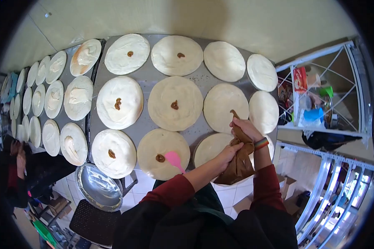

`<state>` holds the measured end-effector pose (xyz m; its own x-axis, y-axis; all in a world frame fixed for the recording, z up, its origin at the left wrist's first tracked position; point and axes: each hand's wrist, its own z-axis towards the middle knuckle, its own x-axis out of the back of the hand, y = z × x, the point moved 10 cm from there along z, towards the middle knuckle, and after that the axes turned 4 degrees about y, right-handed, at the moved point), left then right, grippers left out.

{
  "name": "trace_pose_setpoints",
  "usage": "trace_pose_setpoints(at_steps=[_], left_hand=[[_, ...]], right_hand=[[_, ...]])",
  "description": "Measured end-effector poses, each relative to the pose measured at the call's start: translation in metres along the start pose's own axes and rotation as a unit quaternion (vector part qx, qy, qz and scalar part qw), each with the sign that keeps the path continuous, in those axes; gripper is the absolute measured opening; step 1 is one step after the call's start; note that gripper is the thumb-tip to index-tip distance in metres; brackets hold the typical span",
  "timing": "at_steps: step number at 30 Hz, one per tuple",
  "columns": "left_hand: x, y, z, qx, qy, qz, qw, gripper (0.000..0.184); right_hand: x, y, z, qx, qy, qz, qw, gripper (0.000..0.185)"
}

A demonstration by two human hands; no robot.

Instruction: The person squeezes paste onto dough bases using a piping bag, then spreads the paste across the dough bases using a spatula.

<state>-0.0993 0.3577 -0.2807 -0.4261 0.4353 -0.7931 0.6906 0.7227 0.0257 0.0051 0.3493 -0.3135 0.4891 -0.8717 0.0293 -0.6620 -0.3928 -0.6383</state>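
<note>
The left hand [230,152] and right hand [249,129] are gripping a bag [237,168], seemingly soft and heavy-bottomed, best held where it narrows.

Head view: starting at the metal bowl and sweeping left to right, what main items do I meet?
Round grey metal bowl smeared with cream → pink spatula → brown piping bag → red-and-white packet → bright green plastic cup.
</note>
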Motion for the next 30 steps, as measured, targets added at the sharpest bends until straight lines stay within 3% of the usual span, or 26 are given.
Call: trace_pose_setpoints(at_steps=[4,7,9,12,16,19,22,24,30], left_hand=[[-0.006,-0.003,0.022,0.002,-0.002,-0.01,1.0,0.035],[-0.019,0.008,0.019,-0.057,0.034,0.037,0.997,0.04],[-0.036,0.026,0.017,-0.154,-0.008,0.071,0.986,0.044],[-0.041,0.039,0.034,-0.189,0.004,0.093,0.978,0.044],[-0.07,0.091,0.057,-0.157,-0.018,0.039,0.987,0.045],[-0.07,0.134,0.088,-0.147,0.011,0.037,0.988,0.039],[-0.075,0.16,0.11,-0.122,-0.02,-0.007,0.992,0.03],[-0.075,0.17,0.118,-0.11,-0.029,-0.049,0.992,0.024],[-0.079,0.18,0.122,-0.12,-0.027,-0.038,0.992,0.029]], right_hand=[[0.013,0.003,0.007,-0.017,-0.03,-0.018,0.999,0.032],[0.014,-0.028,-0.008,0.07,-0.052,0.021,0.996,0.029],[0.014,-0.045,-0.018,0.098,-0.057,0.046,0.992,0.03],[0.023,-0.079,-0.015,0.131,-0.059,0.05,0.988,0.032],[0.038,-0.12,0.034,0.134,-0.068,-0.05,0.987,0.034],[0.045,-0.152,0.081,0.118,-0.075,-0.135,0.981,0.033],[0.053,-0.168,0.116,0.073,-0.074,-0.197,0.975,0.036],[0.054,-0.174,0.133,0.08,-0.089,-0.207,0.971,0.039],[0.061,-0.18,0.141,0.076,-0.083,-0.209,0.971,0.037]])
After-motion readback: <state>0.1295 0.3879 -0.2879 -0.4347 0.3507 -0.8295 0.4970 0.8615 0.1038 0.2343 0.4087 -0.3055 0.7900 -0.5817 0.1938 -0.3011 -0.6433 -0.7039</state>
